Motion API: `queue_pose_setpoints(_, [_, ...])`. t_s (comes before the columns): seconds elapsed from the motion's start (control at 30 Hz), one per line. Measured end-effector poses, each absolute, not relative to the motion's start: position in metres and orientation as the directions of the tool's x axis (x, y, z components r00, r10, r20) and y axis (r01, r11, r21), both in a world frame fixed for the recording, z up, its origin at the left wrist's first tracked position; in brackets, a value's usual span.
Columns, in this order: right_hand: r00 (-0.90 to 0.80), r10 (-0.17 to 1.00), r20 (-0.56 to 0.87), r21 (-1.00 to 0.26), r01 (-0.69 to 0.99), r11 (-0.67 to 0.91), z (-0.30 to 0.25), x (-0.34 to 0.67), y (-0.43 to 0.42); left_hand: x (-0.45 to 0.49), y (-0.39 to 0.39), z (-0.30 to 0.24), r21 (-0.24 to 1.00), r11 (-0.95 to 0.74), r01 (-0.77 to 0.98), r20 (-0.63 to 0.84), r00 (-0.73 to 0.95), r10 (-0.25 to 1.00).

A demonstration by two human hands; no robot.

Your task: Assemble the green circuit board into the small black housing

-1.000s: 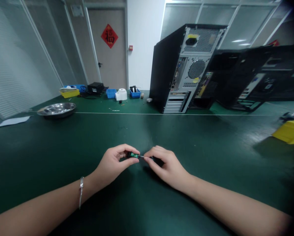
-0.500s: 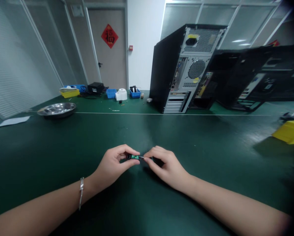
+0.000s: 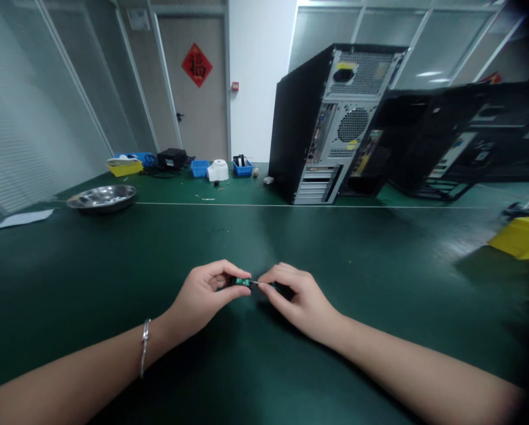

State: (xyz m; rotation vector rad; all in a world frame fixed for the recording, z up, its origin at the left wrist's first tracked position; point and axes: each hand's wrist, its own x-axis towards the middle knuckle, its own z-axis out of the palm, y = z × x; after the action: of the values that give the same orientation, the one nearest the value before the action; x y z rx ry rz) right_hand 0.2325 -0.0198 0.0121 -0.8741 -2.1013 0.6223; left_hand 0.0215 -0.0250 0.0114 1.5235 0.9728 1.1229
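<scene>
My left hand (image 3: pixel 208 293) pinches a small black part with a green circuit board (image 3: pixel 242 282) between thumb and fingers. My right hand (image 3: pixel 303 300) is closed on a thin metal shaft (image 3: pixel 255 283), whose tip meets or nearly meets the right end of the black part. The rest of what the right hand holds is mostly covered by its fingers, with a bit of green showing. Both hands are just over the green table top (image 3: pixel 247 236), close together in the middle.
A steel bowl (image 3: pixel 101 199) and a white sheet (image 3: pixel 24 218) lie at the left. Small blue bins (image 3: pixel 243 170) and a black power brick (image 3: pixel 172 157) stand at the back. Computer cases (image 3: pixel 304 124) are at the back right, with a yellow bin (image 3: pixel 522 238) at the right edge.
Almost nothing differs. The part in my left hand appears very slightly turned or shifted, and both hands keep their grips.
</scene>
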Motion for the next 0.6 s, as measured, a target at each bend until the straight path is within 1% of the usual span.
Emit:
queue_pose_setpoints(0.3, [-0.468,0.746,0.473,-0.674,0.353,0.649,0.0102,0.2317,-0.0196,0.0224,-0.0241,0.0099,0.986,-0.166,-0.004,0.162,0.26,0.952])
queue_pose_setpoints(0.43, [-0.469,0.744,0.477,-0.667,0.358,0.653,0.0119,0.2309,-0.0195,0.0225,-0.024,0.0101,0.984,-0.179,0.012,0.17,0.253,0.953])
queue_pose_setpoints(0.6, [-0.483,0.73,0.483,-0.646,0.367,0.67,0.0126,0.231,-0.0203,0.023,-0.0247,0.014,0.977,-0.2,0.08,0.174,0.257,0.951])
